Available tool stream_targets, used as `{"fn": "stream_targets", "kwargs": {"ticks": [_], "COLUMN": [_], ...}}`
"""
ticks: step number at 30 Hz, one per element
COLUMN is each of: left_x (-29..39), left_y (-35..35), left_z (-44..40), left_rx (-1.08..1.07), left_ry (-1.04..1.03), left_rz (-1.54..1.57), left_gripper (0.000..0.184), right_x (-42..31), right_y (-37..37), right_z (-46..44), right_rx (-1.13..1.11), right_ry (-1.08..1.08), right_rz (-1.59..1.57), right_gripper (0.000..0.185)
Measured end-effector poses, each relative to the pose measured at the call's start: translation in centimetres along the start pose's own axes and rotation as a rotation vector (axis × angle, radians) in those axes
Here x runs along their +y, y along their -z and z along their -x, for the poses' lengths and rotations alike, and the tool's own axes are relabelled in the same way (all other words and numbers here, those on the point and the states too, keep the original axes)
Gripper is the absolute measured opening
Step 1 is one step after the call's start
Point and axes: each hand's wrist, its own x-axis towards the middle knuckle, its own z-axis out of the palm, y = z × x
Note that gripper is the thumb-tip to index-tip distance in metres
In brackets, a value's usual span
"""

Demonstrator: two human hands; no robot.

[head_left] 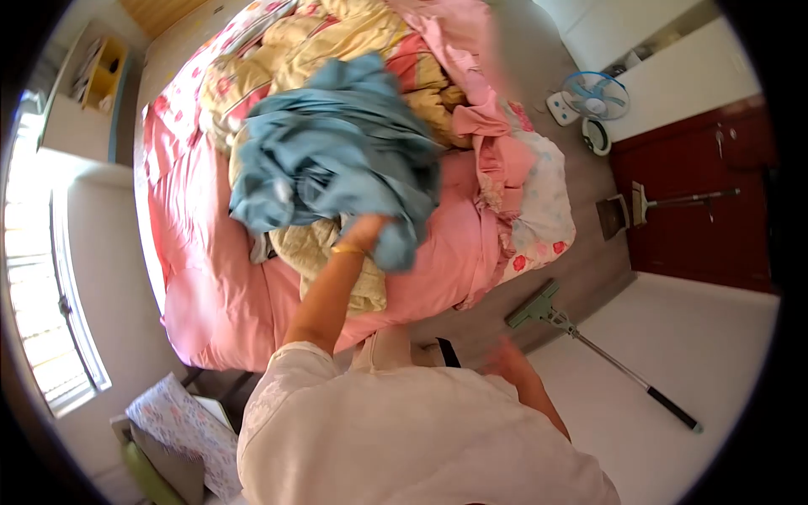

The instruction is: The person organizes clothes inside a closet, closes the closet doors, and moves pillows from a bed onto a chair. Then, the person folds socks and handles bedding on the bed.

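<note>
A bunched blue-grey cloth (337, 143) lies over the bed in the middle of the view. My left hand (366, 231), with a yellow band at the wrist, is at its lower edge, its fingers wrapped into the fabric. Away from the bed, my right hand (507, 360) hangs low beside my body, smeared by motion, so its fingers cannot be made out. A yellow patterned quilt (316, 38) is heaped behind the cloth, and a cream textured cloth (316, 252) lies beneath it on the pink bed sheet (210, 278).
A green-headed mop (539, 307) leans at the right, near a dark red door (707, 219) with a broom (690, 199). A blue fan (594, 97) stands at the upper right. At the lower left is a chair with floral cloth (189, 429), below the window (50, 311).
</note>
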Motion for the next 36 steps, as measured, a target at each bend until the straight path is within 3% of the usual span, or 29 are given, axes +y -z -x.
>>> {"fn": "stream_targets", "kwargs": {"ticks": [1, 2, 5, 7, 9, 16, 17, 18, 19, 20, 22, 24, 25, 28, 29, 33, 36], "left_x": [-2.7, 3.5, 15.6, 17.5, 15.3, 1.9, -2.3, -5.0, -7.4, -10.0, -10.5, -14.3, -16.2, -16.1, -17.8, -13.8, -13.9], "left_y": [-7.3, -9.2, -6.9, -7.5, -9.0, -7.2, -8.4, -7.8, -7.5, -6.1, -2.6, -2.8, -3.3, -3.1, -5.0, -1.6, -2.0], "left_z": [1.3, 2.0, 7.8, 8.6, 7.1, 10.6, 10.2, 10.7, 11.2, 12.3, 12.7, 12.7, 12.7, 11.3, 11.4, 11.1, 12.3], "left_rx": [-0.403, -0.413, -0.727, -0.783, -0.707, -0.151, -0.200, 0.024, 0.454, 0.585, 0.756, 0.863, 0.894, 0.649, 0.665, 0.448, 0.514], "left_ry": [-0.012, 0.024, -0.149, -0.260, -0.354, 0.054, 0.425, 0.890, 0.965, 0.887, 1.326, 1.397, 1.350, 1.436, 1.440, 1.620, 1.728], "left_rz": [-0.153, 0.421, 0.954, 1.136, 1.116, 1.234, 1.046, 0.924, 0.446, 0.217, 0.151, 0.319, 0.607, 0.597, 0.557, 0.455, 0.224], "left_gripper": [0.049, 0.047, 0.044, 0.045, 0.046, 0.063, 0.069, 0.072, 0.080, 0.090, 0.102, 0.110, 0.112, 0.114, 0.108, 0.092, 0.091], "right_x": [-1.4, -3.0, -8.7, -10.8, -13.6, -17.9, -17.8, -18.1, -18.5, -19.2, -20.4, -21.8, -22.5, -25.0, -25.7, -29.1, -31.6], "right_y": [-1.3, -3.2, -8.7, -10.7, -12.4, -11.1, -10.3, -9.5, -8.8, -8.4, -7.6, -7.1, -6.9, -6.8, -6.8, -7.6, -8.9], "right_z": [-0.9, -1.8, -1.5, -1.0, -1.0, 1.7, 2.5, 3.3, 4.3, 5.2, 6.9, 9.0, 9.9, 12.6, 13.4, 15.7, 17.1], "right_rx": [-0.016, -0.030, -0.358, -0.445, -0.509, -0.340, -0.289, -0.244, -0.197, -0.146, -0.039, 0.077, 0.133, 0.309, 0.363, 0.544, 0.653], "right_ry": [-0.009, -0.017, 0.191, 0.267, 0.344, 0.610, 0.649, 0.691, 0.732, 0.780, 0.855, 0.941, 0.975, 1.070, 1.092, 1.174, 1.215], "right_rz": [-0.112, -0.225, -0.369, -0.390, -0.400, -0.321, -0.300, -0.278, -0.249, -0.219, -0.133, -0.045, 0.011, 0.200, 0.267, 0.533, 0.737], "right_gripper": [0.068, 0.071, 0.066, 0.066, 0.066, 0.067, 0.067, 0.067, 0.067, 0.068, 0.068, 0.068, 0.068, 0.068, 0.068, 0.069, 0.069]}}
